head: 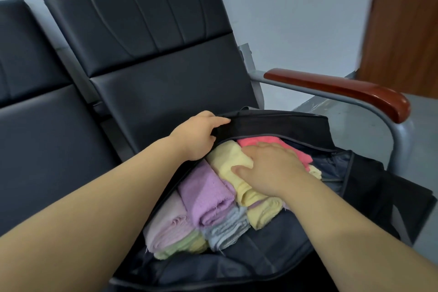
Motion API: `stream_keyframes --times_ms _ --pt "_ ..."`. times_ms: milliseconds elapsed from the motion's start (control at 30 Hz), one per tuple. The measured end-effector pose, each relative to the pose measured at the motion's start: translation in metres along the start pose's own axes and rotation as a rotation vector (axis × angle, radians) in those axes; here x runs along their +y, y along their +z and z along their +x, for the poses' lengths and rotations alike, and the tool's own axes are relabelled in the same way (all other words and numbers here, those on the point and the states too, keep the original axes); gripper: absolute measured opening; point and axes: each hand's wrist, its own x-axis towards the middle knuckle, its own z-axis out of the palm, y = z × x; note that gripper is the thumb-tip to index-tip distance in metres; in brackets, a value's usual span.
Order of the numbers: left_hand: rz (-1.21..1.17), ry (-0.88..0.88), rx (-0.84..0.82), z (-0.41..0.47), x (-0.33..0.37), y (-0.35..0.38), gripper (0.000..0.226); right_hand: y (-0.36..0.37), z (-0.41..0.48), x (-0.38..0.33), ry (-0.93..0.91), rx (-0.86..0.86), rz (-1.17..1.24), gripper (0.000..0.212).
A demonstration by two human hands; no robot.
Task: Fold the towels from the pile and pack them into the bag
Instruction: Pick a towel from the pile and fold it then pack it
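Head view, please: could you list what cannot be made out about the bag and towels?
Pink towel: mostly covered by right hand, head view.
Bag: near end cut off by bottom edge, head view; depth hidden under towels.
Left hand: fingertips hidden under flap, head view.

Most of the left hand (196, 135) fingers vanish behind the bag flap (272, 123) it grips, so no idea how they sit back there. The right hand (272, 166) lies flat over the yellow towel (227, 161) and pink towel (260, 141), covering where they meet. The lower towels (227, 227) only peek out at their edges, can't count them. The bag (272, 242) runs off the bottom of the frame. The wooden panel (400, 38) at upper right is smeared and cropped, and the far-left seat (35, 125) is cropped too.
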Motion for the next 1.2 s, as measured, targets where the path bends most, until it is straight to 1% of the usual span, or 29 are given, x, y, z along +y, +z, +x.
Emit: stream_keyframes --times_ms 100,167,267,367,467,533,633,700,833,933,967,1067,1100,1200 --pt "0.019 -0.070 0.038 -0.053 -0.006 -0.004 0.059 -0.008 -0.016 -0.013 -0.052 0.094 0.051 0.067" --pt "0.057 -0.118 0.079 -0.101 -0.011 -0.011 0.058 -0.009 -0.028 -0.032 -0.126 0.137 0.077 0.062" --pt "0.114 -0.192 0.138 -0.182 -0.022 -0.023 0.056 -0.005 -0.049 -0.071 -0.265 0.132 0.077 0.062" --pt "0.105 -0.322 0.189 -0.264 -0.041 -0.034 0.054 0.002 -0.073 -0.118 -0.391 0.124 0.066 0.063" --pt "0.123 -0.472 0.206 -0.353 -0.066 -0.039 0.055 0.014 -0.103 -0.174 -0.520 0.106 0.024 0.064" --pt "0.121 -0.558 0.188 -0.413 -0.086 -0.040 0.056 0.028 -0.125 -0.216 -0.598 0.061 0.020 0.062" --pt "0.146 -0.685 0.153 -0.497 -0.119 -0.045 0.059 0.054 -0.152 -0.283 -0.706 -0.052 0.000 0.061" --pt "0.144 -0.770 0.169 -0.550 -0.139 -0.052 0.058 0.073 -0.168 -0.329 -0.763 -0.123 0.003 0.062" --pt "0.075 -0.962 0.218 -0.660 -0.167 -0.046 0.055 0.112 -0.197 -0.419 -0.880 -0.251 0.029 0.063" --pt "0.001 -1.109 0.172 -0.736 -0.186 -0.033 0.063 0.144 -0.217 -0.482 -0.963 -0.342 -0.002 0.064" --pt "-0.025 -1.155 0.179 -0.757 -0.192 -0.031 0.065 0.154 -0.224 -0.501 -0.984 -0.370 -0.005 0.065" --pt "-0.091 -1.278 0.280 -0.811 -0.212 -0.026 0.066 0.184 -0.243 -0.555 -1.027 -0.465 0.001 0.065" --pt "-0.112 -1.310 0.291 -0.824 -0.218 -0.023 0.066 0.194 -0.249 -0.570 -1.033 -0.497 0.003 0.063" --pt "-0.137 -1.329 0.302 -0.845 -0.227 -0.017 0.064 0.224 -0.265 -0.606 -1.001 -0.607 0.054 0.058"
